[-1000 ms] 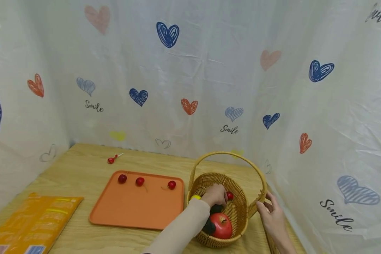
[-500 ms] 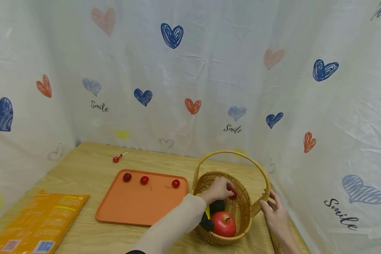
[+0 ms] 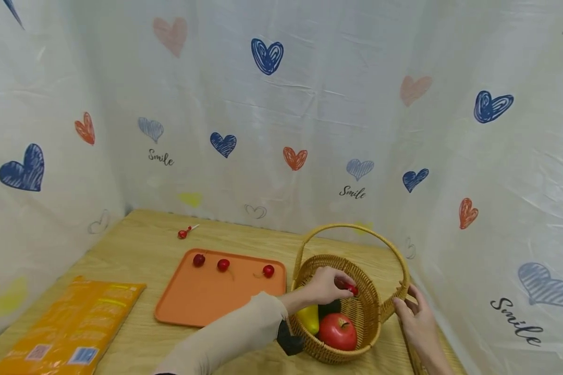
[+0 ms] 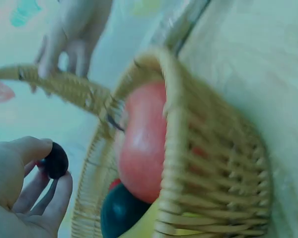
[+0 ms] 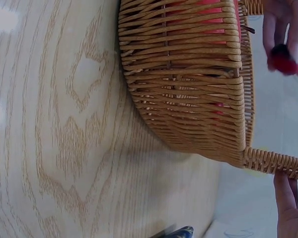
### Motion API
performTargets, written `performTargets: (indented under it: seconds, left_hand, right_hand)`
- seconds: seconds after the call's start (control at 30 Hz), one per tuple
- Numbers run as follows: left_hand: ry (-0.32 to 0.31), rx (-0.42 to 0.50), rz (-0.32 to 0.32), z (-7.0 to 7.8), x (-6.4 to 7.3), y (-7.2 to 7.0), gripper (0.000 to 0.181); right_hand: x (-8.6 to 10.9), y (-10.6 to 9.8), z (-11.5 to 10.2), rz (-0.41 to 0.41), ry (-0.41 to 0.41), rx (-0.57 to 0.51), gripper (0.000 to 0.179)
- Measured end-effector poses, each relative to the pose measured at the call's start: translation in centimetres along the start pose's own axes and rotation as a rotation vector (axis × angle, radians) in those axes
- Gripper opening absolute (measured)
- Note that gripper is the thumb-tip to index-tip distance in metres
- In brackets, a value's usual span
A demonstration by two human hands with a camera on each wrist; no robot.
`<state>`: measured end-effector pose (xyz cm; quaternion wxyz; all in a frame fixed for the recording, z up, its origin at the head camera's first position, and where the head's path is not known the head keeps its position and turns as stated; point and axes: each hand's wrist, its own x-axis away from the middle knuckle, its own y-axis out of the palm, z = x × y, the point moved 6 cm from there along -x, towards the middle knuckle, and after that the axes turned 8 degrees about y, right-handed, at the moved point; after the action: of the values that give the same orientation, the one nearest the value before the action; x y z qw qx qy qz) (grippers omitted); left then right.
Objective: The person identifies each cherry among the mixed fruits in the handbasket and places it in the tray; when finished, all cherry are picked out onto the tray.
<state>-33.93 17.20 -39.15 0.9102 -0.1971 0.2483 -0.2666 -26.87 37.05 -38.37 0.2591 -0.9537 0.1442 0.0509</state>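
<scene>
The left hand pinches a red fruit above the basket. The right hand grips the handle; an apple lies inside.

The place looked like a small screened-off tabletop booth; what room lay beyond could not be told. Pale, creased sheeting, printed with hearts and "Smile" lettering, enclosed the wood-grained table along its far, left and right edges.
</scene>
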Motion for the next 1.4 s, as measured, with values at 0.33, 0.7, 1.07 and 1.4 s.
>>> performTargets:
  seconds: [0.33,0.7,1.07,1.4]
  left_hand:
    - [0.025,0.228,0.054,-1.2,5.9,-5.0,0.021]
    - [-0.066,0.251,0.155,-5.1,9.1,-9.7,0.023]
    - [-0.090,0.106,0.127,-7.0,11.6,-11.3,0.023]
    - [-0.103,-0.052,0.056,-9.9,13.3,-9.6,0.015]
  right_hand:
    - [-0.1,0.0,0.0,-0.065,0.016,0.000,0.057]
    - [0.0,-0.4,-0.1,-0.030,-0.013,0.001,0.054]
    - [0.0,-0.4,-0.1,-0.025,0.058,0.041,0.059]
    - [0.1,-0.1,-0.1,-0.017,0.033,0.015,0.054]
